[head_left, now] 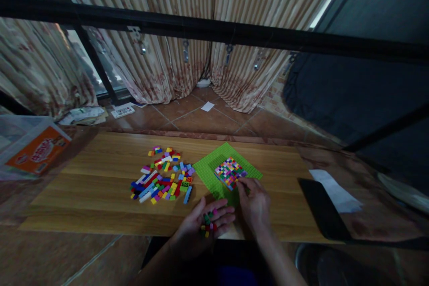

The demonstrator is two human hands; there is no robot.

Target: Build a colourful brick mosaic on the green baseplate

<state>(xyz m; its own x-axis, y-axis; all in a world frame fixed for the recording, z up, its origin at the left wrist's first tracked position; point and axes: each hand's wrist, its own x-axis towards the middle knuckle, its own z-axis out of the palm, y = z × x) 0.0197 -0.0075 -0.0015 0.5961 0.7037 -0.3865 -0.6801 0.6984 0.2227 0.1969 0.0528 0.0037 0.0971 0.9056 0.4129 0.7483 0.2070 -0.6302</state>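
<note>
My left hand (208, 223) is palm up near the table's front edge, fingers slightly spread. It holds several small toy bricks (209, 219) in green, pink, red and yellow. My right hand (253, 199) is closed in a pinch at the near right side of a multicoloured brick block (229, 170). What its fingertips hold is too small and hidden to make out. The block sits on a green baseplate (209, 176), turned cornerwise. My right hand covers the baseplate's near right part.
Left of the baseplate, a loose pile of toy bricks (164, 181) lies on the wooden table (100, 178). A dark flat object (323, 210) and white paper (337, 190) lie at the right. A clear plastic box (20, 129) with an orange label stands at the far left. Curtains (181, 67) hang behind.
</note>
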